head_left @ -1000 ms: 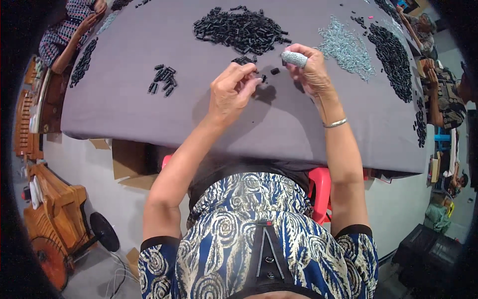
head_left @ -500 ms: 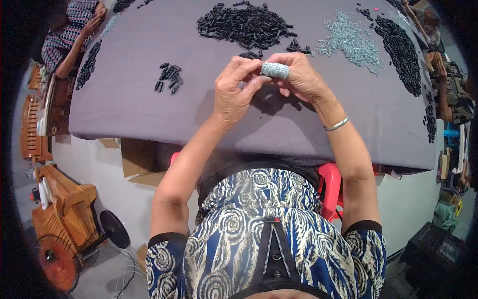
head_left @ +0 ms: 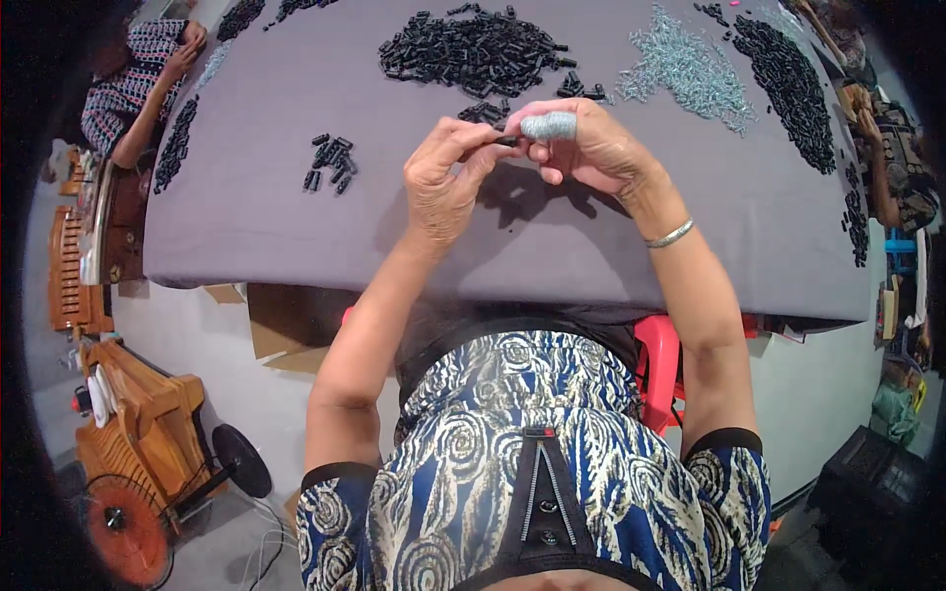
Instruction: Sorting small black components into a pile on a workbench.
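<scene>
My left hand (head_left: pixel 443 175) pinches a small black cylindrical piece (head_left: pixel 506 141) between thumb and fingertips. Close against it, my right hand (head_left: pixel 596 148) is curled, a silver-grey wrapping (head_left: pixel 549 126) around one of its digits. The fingertips of both hands come together at the black piece; whether the right ones grip something small there is hidden. Just beyond the hands lie a few more black pieces (head_left: pixel 486 111) and, farther off, a large heap of black cylindrical pieces (head_left: pixel 468 51). A pile of small silvery parts (head_left: pixel 683 74) is spread to the right of that heap.
A small group of black pieces (head_left: pixel 330 163) lies left on the grey tablecloth (head_left: pixel 246 227). Another black heap (head_left: pixel 785 89) runs along the right edge. Other people sit at both sides, one arm (head_left: pixel 148 123) at the left. A red chair (head_left: pixel 658 369) is beside me.
My left hand has drawn slightly left and back from the wrapped digit, and the black piece now shows between its fingertips. The whole view has shifted a little.
</scene>
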Motion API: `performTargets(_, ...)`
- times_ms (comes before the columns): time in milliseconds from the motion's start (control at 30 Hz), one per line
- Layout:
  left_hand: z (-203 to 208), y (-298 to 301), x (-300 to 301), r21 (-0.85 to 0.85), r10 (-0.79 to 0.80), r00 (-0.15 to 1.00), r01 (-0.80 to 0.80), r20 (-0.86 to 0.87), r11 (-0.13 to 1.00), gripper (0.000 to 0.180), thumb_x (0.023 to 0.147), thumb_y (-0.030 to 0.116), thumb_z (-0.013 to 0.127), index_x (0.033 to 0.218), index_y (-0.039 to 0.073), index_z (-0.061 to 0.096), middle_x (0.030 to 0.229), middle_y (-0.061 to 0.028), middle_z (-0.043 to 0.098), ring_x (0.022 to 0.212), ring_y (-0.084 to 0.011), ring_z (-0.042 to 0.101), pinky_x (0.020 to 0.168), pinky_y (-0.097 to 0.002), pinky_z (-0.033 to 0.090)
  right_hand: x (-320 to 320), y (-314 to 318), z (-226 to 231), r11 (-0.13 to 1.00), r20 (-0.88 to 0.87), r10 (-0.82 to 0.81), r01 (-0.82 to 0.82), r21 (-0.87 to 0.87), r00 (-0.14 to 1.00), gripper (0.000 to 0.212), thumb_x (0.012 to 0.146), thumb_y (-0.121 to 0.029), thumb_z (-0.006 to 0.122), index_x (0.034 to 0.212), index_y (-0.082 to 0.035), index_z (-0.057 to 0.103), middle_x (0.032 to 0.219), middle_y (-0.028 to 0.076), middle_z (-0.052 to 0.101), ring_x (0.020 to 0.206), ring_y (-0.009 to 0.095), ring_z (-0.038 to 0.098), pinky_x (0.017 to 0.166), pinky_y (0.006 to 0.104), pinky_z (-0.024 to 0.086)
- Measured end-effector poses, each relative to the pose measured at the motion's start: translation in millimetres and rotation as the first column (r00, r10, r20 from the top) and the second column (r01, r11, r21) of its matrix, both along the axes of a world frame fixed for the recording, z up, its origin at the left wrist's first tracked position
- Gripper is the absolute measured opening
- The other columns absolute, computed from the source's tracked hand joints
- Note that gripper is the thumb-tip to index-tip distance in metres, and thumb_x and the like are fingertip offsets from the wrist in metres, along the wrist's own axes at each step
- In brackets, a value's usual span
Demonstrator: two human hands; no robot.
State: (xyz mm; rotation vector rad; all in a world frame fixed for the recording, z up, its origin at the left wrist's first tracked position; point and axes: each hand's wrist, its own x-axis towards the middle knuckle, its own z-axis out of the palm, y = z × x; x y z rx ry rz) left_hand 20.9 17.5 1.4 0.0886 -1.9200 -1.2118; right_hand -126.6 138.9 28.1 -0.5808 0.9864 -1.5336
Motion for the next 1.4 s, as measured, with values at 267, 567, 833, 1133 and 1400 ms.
performTargets(267, -4.0, -2.1, 0.3, 0.011, 0.008, 0.999, -0.008, 0.041, 1.0, 0.012, 0.079, -0.001, 0.069, 0.09, -0.001, 0.066, 0.084, -0.0055, 0.062, 0.075, -0.0108, 0.058, 0.065, -0.0221, 0.047, 0.5, -1.9, -3.9, 0.997, -0.204, -0.01, 0.025, 0.067, 0.979, 0.015, 0.085, -0.014, 0.065, 0.093, -0.001, 0.066, 0.077, 0.005, 0.064, 0.061, 0.006, 0.056, 0.047, 0.0198, 0.048)
performTargets(567, -6.3, -0.7, -2.1, -0.04, 0.024, 0.999, -0.023, 0.031, 0.999, 0.015, 0.075, -0.001, 0.071, 0.09, 0.001, 0.068, 0.083, -0.0076, 0.065, 0.072, -0.0165, 0.062, 0.064, -0.0265, 0.05, 4.0, -4.6, -7.6, 0.993, -0.249, -0.061, 0.084, 0.08, 0.967, 0.014, 0.086, -0.014, 0.065, 0.092, -0.002, 0.065, 0.074, 0.004, 0.062, 0.057, 0.005, 0.054, 0.046, 0.0196, 0.047)
performTargets(833, -8.7, -3.1, -1.8, 0.013, 0.078, 0.988, -0.08, 0.135, 0.997, 0.015, 0.081, -0.001, 0.067, 0.095, 0.0, 0.066, 0.085, -0.0052, 0.065, 0.072, -0.0117, 0.062, 0.062, -0.0226, 0.049, -4.4, -4.3, -9.5, 0.947, -0.391, -0.303, 0.32, -0.023, 0.869, 0.012, 0.087, -0.013, 0.061, 0.091, -0.003, 0.067, 0.07, 0.002, 0.06, 0.048, 0.005, 0.051, 0.043, 0.019, 0.043)
performTargets(1133, -3.0, -25.3, 0.8, 0.541, 0.072, 0.986, -0.144, 0.152, 0.829, 0.02, 0.085, 0.006, 0.066, 0.104, -0.001, 0.065, 0.087, -0.0046, 0.066, 0.075, -0.0097, 0.064, 0.058, -0.02, 0.048, -29.6, 2.3, -13.4, 0.825, -0.807, -0.402, 0.554, -0.114, 0.433, 0.009, 0.086, -0.007, 0.061, 0.092, -0.005, 0.067, 0.069, -0.001, 0.06, 0.054, 0.004, 0.05, 0.048, 0.0204, 0.041)
performTargets(1400, -8.9, -36.5, 4.5, 0.586, -0.02, 0.956, -0.163, 0.293, 0.793, 0.021, 0.081, 0.011, 0.071, 0.099, 0.0, 0.067, 0.079, -0.0037, 0.066, 0.067, -0.0075, 0.062, 0.053, -0.0185, 0.045, -4.4, -12.3, -17.4, 0.935, -0.941, -0.326, 0.116, -0.335, -0.09, 0.014, 0.074, -0.006, 0.066, 0.088, -0.007, 0.065, 0.081, 0.008, 0.059, 0.083, 0.028, 0.054, 0.074, 0.0375, 0.046)
